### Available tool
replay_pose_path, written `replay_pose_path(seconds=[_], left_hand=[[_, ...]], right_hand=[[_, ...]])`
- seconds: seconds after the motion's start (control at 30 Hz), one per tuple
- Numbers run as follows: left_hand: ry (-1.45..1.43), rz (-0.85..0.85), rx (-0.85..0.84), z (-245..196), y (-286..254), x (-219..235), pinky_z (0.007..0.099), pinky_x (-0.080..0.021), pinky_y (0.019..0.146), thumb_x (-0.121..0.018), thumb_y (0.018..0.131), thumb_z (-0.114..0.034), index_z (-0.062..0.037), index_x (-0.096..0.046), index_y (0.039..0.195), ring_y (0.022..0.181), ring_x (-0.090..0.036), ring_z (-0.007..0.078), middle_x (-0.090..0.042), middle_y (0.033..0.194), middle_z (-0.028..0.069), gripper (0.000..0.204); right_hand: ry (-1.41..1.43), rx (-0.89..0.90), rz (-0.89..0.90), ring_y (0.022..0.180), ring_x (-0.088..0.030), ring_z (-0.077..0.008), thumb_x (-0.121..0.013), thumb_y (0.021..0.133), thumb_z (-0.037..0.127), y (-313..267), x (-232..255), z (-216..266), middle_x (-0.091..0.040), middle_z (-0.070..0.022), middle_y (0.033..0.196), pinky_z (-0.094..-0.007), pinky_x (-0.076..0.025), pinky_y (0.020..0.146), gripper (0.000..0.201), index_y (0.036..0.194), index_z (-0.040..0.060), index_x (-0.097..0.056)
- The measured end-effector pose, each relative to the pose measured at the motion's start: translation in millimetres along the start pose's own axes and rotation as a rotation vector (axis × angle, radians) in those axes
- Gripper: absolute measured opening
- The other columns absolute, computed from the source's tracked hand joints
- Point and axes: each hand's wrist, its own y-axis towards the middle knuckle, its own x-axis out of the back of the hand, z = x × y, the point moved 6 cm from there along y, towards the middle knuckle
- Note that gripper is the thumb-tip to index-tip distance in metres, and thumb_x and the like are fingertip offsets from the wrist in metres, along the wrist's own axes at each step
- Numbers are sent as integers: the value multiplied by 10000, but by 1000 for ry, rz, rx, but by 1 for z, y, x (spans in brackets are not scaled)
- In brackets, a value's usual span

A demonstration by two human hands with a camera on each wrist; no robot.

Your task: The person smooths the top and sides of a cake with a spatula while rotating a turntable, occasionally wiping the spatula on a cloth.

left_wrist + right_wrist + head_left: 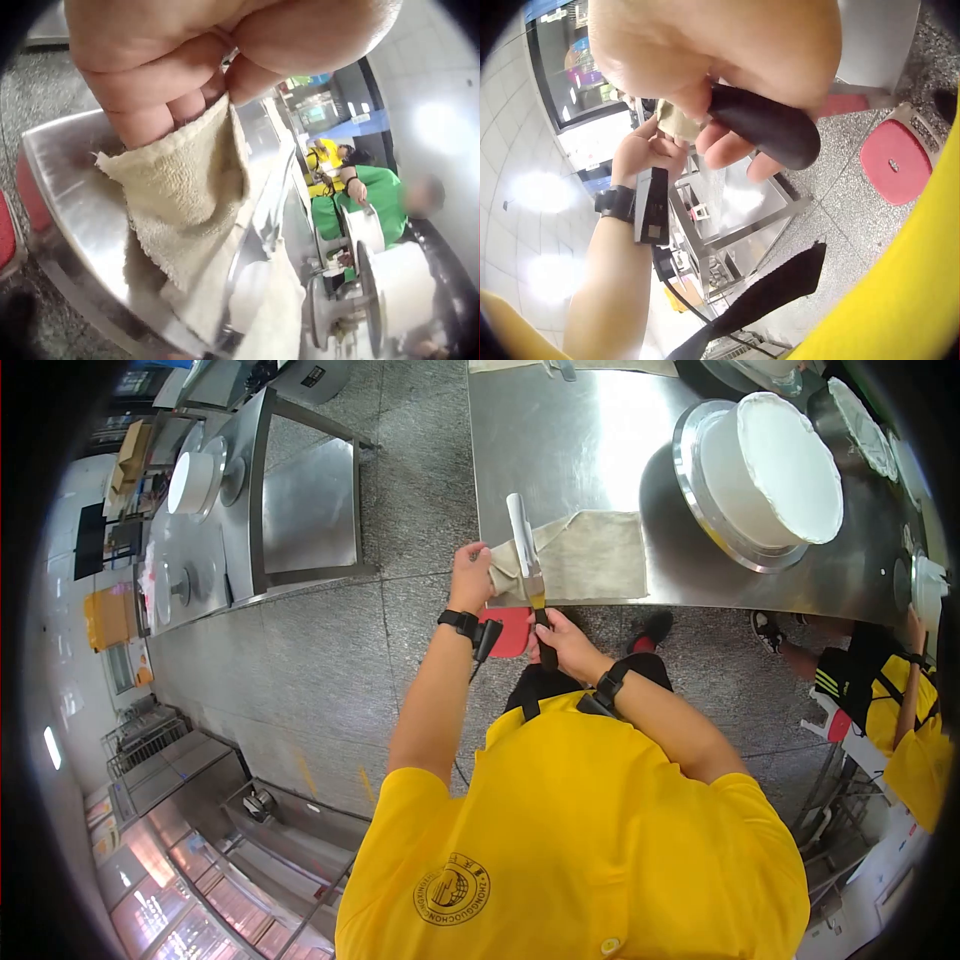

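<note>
My left hand grips a corner of a beige cloth at the near edge of the steel table. Its curled fingers pinch the frayed edge of the cloth in the left wrist view. In my right hand is an icing spatula, held by its black handle. The spatula's metal blade points away from me and overlaps the cloth in the head view. Right of the cloth, a white-frosted round cake stands on a metal turntable.
The steel table reaches to the right, with another frosted cake farther along. A red stool is beneath the near edge. People in yellow and green work nearby. A second steel table with a white cake stands left.
</note>
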Motion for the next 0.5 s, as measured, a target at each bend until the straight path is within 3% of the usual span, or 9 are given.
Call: replay_pose_path(seconds=[0.03, 0.13, 0.37, 0.43, 0.5], left_hand=[[-330, 84, 244, 8, -8, -8, 419, -608, 813, -544, 1055, -217, -9, -474, 1299, 934, -715, 281, -643, 1137, 168, 328], [-424, 152, 313, 11, -12, -9, 490, -635, 821, -504, 1066, -171, -7, -468, 1314, 1026, -712, 322, -648, 1180, 176, 300], [-525, 183, 338, 22, -23, -11, 471, -613, 834, -497, 1068, -192, 4, -493, 1295, 995, -710, 315, -653, 1196, 183, 301], [-616, 263, 362, 16, -28, -17, 467, -572, 933, -488, 1065, -193, 29, -532, 1285, 1067, -688, 317, -665, 1229, 184, 316], [-625, 239, 406, 15, -30, -18, 470, -554, 972, -479, 1062, -192, 46, -532, 1298, 1113, -674, 320, -662, 1256, 183, 340]], right_hand=[[5, -6, 3, 780, -644, -149, -495, 1082, 176, 1, -4, -1, -631, -43, 933, -323, -579, 750, 216, 1281, 93, -507], [43, -2, 1, 782, -649, -161, -500, 1081, 188, 3, -12, -4, -639, -46, 922, -330, -573, 739, 210, 1267, 89, -510], [92, 5, 11, 764, -649, -171, -500, 1081, 197, 5, -20, -4, -642, -53, 905, -333, -566, 704, 205, 1250, 82, -509], [88, 12, 11, 754, -644, -170, -498, 1081, 197, 5, -21, -2, -637, -53, 898, -330, -565, 701, 204, 1250, 83, -508], [82, 18, 10, 744, -640, -169, -496, 1081, 197, 5, -21, -1, -633, -52, 892, -328, -563, 697, 203, 1250, 85, -508]])
